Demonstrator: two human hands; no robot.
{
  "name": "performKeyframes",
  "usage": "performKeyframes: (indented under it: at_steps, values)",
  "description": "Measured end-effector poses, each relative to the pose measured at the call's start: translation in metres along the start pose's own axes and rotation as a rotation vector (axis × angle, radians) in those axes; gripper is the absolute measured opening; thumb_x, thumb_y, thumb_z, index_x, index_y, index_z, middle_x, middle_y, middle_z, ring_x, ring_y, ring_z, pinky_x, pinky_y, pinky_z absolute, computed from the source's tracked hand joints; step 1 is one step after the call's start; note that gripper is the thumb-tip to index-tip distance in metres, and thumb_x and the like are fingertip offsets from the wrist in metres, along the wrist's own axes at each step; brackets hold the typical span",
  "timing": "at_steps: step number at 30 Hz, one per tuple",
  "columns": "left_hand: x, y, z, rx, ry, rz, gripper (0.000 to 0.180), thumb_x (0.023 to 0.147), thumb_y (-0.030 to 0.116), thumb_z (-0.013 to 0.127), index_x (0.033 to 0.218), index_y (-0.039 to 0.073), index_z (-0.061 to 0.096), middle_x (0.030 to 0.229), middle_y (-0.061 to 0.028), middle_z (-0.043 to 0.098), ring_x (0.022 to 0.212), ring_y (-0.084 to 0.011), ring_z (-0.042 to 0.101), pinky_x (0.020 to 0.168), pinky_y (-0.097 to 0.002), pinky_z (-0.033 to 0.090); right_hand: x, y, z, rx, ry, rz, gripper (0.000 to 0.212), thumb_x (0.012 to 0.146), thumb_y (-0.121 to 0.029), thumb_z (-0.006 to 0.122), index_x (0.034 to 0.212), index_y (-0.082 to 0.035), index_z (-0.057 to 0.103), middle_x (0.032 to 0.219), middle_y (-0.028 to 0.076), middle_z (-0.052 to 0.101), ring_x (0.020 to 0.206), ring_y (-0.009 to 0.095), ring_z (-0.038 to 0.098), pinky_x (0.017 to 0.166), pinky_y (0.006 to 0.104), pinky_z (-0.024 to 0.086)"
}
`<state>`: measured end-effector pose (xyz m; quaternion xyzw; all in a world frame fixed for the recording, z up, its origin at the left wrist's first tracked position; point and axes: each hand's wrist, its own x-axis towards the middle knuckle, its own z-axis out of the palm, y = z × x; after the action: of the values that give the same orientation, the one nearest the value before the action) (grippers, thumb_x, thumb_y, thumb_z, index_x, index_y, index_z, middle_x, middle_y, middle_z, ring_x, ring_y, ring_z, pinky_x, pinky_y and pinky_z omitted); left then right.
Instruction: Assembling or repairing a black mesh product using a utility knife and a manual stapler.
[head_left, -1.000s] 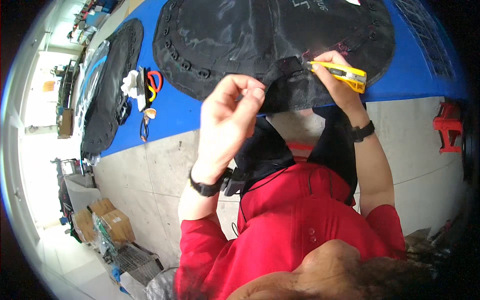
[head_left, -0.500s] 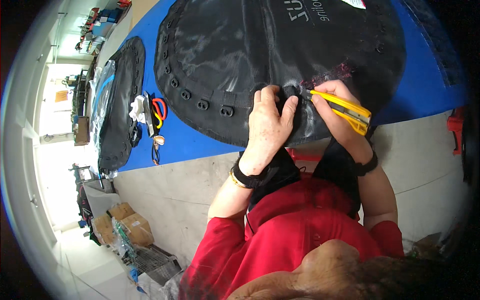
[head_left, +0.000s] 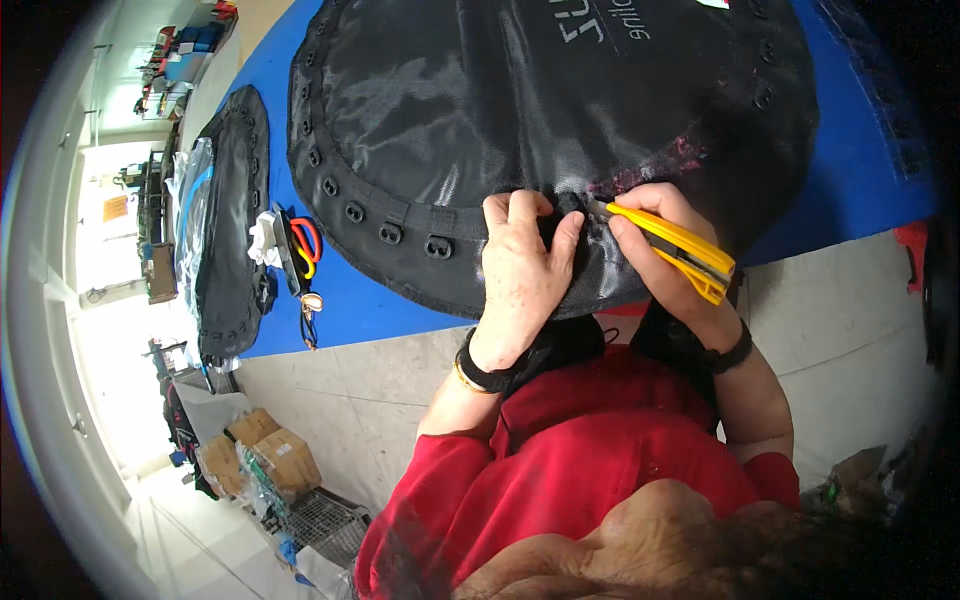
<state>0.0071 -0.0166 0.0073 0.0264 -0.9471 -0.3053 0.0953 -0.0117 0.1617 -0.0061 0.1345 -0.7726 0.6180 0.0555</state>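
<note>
A large round black trampoline mat (head_left: 420,110), with plastic buckles along its rim, lies on the blue table. My left hand (head_left: 525,265) is closed on the mat's near rim, fingers curled and thumb bent toward a strap that the fingers partly hide. In my right hand (head_left: 665,250) is a yellow utility knife (head_left: 690,255), gripped like a pen. Its blade end touches the mat just right of my left thumb. Loose reddish-purple thread bits (head_left: 685,153) lie on the mat beyond the knife.
Left of the mat on the blue table (head_left: 350,315) are orange-and-yellow-handled scissors (head_left: 305,248) and a crumpled white scrap (head_left: 264,240). Another black mat (head_left: 235,220) with clear plastic is at the table's left end. Cardboard boxes (head_left: 280,455) stand on the floor at lower left.
The view has shifted, so the mat and table sit slightly lower and farther left. Both hands keep their holds; the knife's blade tip, hidden before, now shows at the rim.
</note>
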Motion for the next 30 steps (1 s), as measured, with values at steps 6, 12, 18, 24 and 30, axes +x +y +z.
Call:
performKeyframes:
  at_steps: [6,12,18,24,30]
  values:
    - [0.000,-0.002,0.002,-0.009,-0.011,0.000,0.031,0.086,0.021,0.077,0.100,0.002,0.056,0.097,-0.0188,0.056,0.074,-0.0380,0.063,0.064,-0.0444,0.053,-0.002,0.003,0.005,-0.009,0.000,0.009,0.016,0.090,-0.009,0.070,0.103,-0.005,0.063,0.092,0.011,0.070,0.084,0.021,0.071,0.075,0.0308,0.055]
    - [0.002,-0.002,0.003,-0.032,-0.023,-0.015,0.028,0.084,0.017,0.079,0.089,0.001,0.056,0.084,-0.0169,0.060,0.075,-0.0345,0.062,0.068,-0.0416,0.051,-0.002,0.004,0.005,-0.016,0.008,-0.032,0.015,0.090,-0.008,0.070,0.102,-0.005,0.062,0.092,0.010,0.069,0.084,0.020,0.070,0.075,0.0306,0.054]
    - [0.003,-0.007,0.003,-0.090,-0.001,0.015,0.028,0.086,0.021,0.078,0.086,-0.001,0.060,0.081,-0.0174,0.060,0.075,-0.0344,0.064,0.066,-0.0420,0.051,-0.002,0.002,0.006,-0.051,0.010,-0.033,0.015,0.090,-0.007,0.070,0.102,-0.005,0.061,0.093,0.009,0.068,0.085,0.017,0.069,0.076,0.0291,0.053]
    - [0.007,-0.005,0.002,-0.041,-0.019,-0.016,0.024,0.087,0.018,0.075,0.088,-0.001,0.059,0.090,-0.0188,0.058,0.074,-0.0385,0.064,0.065,-0.0448,0.052,-0.003,0.002,0.004,-0.014,0.019,-0.042,0.015,0.091,-0.007,0.069,0.103,-0.005,0.062,0.094,0.008,0.069,0.086,0.015,0.069,0.076,0.0292,0.053]
    - [0.010,-0.007,0.004,-0.084,-0.027,-0.123,0.028,0.083,0.019,0.077,0.081,-0.002,0.058,0.082,-0.0173,0.056,0.074,-0.0344,0.057,0.069,-0.0426,0.047,0.002,0.002,0.006,-0.022,0.025,-0.064,0.015,0.091,-0.006,0.069,0.105,-0.005,0.062,0.095,0.008,0.069,0.086,0.014,0.068,0.076,0.0285,0.053]
